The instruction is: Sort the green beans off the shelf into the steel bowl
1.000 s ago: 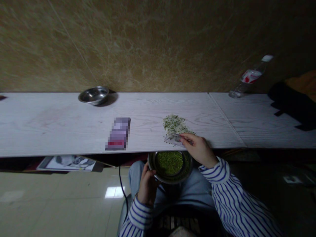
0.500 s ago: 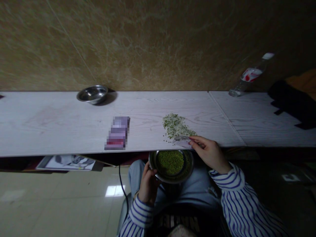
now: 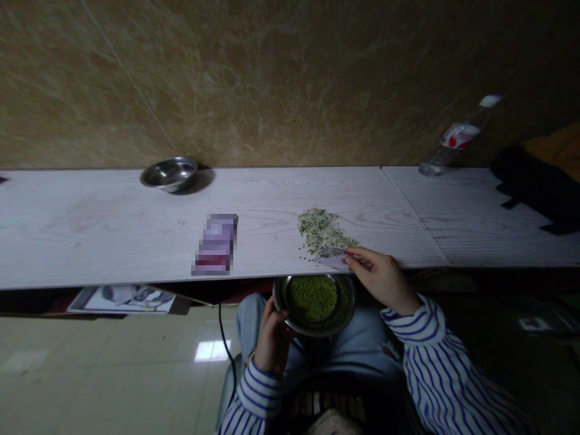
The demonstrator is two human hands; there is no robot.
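A steel bowl (image 3: pixel 345 314) full of green beans (image 3: pixel 312 297) rests on my lap just under the table's front edge. My left hand (image 3: pixel 272 339) grips its left rim with curled fingers. My right hand (image 3: pixel 383 278) pinches a small pale card or sheet (image 3: pixel 333 258) lying flat on the white table (image 3: pixel 90 229) at its front edge. Just behind the card spreads a scattered patch of green beans (image 3: pixel 321 228).
An empty steel bowl (image 3: pixel 170 173) sits at the table's back left. A blurred rectangular object (image 3: pixel 216 243) lies left of the beans. A plastic bottle (image 3: pixel 455 138) leans at the back right beside dark clothing (image 3: pixel 539 187). Papers (image 3: pixel 122 298) lie below the table.
My right hand with the card slid a little to the right along the table's front edge, then held. My left hand and the lap bowl stayed put.
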